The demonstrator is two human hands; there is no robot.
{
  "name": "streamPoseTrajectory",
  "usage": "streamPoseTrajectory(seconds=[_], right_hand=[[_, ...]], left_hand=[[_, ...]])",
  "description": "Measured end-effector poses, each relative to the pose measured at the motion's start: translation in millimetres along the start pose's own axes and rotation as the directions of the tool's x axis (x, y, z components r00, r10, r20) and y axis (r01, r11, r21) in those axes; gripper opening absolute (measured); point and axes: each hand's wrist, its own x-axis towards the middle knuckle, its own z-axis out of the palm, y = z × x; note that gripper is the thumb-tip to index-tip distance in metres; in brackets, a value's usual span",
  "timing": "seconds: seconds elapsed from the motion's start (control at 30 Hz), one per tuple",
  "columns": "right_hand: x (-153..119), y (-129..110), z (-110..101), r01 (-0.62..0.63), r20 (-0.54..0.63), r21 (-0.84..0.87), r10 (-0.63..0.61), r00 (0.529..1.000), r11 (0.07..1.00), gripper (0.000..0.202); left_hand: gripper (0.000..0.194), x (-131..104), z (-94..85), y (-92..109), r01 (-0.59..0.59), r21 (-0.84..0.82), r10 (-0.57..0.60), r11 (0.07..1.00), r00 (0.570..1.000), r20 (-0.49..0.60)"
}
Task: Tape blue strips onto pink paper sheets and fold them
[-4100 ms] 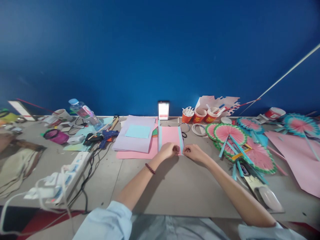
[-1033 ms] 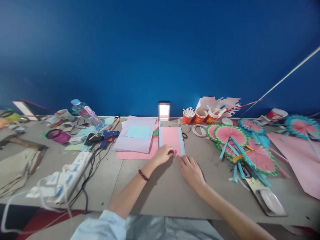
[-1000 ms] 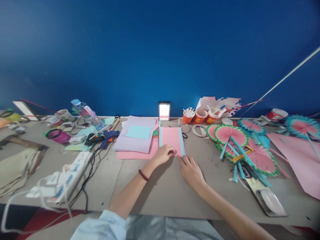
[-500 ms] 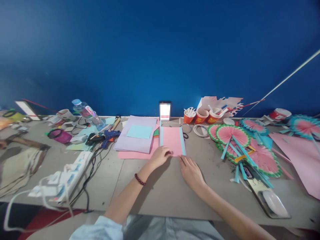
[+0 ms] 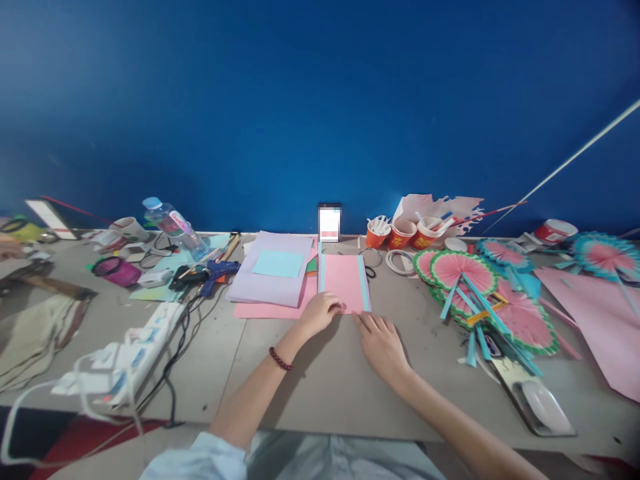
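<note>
In front of me a pink sheet of paper [image 5: 343,277] lies lengthwise, with light blue strips along its left and right sides. My left hand [image 5: 321,315] is closed, its fingers curled at the left part of the near edge. At the near right corner rests my right hand [image 5: 381,341], fingers together and bent on the paper's edge. Both thumbs are largely hidden. Just left of the sheet are lilac papers [image 5: 245,287] with a light blue piece [image 5: 277,263] on top, over another pink sheet [image 5: 273,311].
Pink and green paper fans [image 5: 463,272] lie at right, near a white mouse [image 5: 545,407]. Paper cups [image 5: 379,235] and a phone [image 5: 330,223] stand along the wall. Leftward are a bottle [image 5: 175,227], a glue gun [image 5: 217,273], and a power strip [image 5: 150,353] with cables.
My hands and the pink paper stay nearly the same. At the far left, another person's hand has moved farther back. The view has shifted slightly.
</note>
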Motion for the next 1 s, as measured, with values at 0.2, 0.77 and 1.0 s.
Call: streamPoseTrajectory(seconds=[0.2, 0.77, 1.0], right_hand=[[0.5, 1.3, -0.9, 0.018, -0.002, 0.002, -0.018, 1.000, 1.000, 0.041], [1.9, 0.2, -2.8, 0.030, 0.039, -0.022, -0.029, 0.999, 0.999, 0.043], [3.3, -0.3, -6.2, 0.035, 0.081, -0.041, -0.032, 0.996, 0.999, 0.044]], left_hand=[[0.011, -0.2, 0.8, -0.9, 0.035, 0.006, -0.035, 0.999, 0.999, -0.024], [0.008, -1.8, 4.4, -6.3, 0.006, -0.074, -0.011, 0.997, 0.998, -0.063], [0.006, 0.4, 3.6, -8.5, 0.020, -0.085, -0.024, 0.996, 0.999, -0.043]])
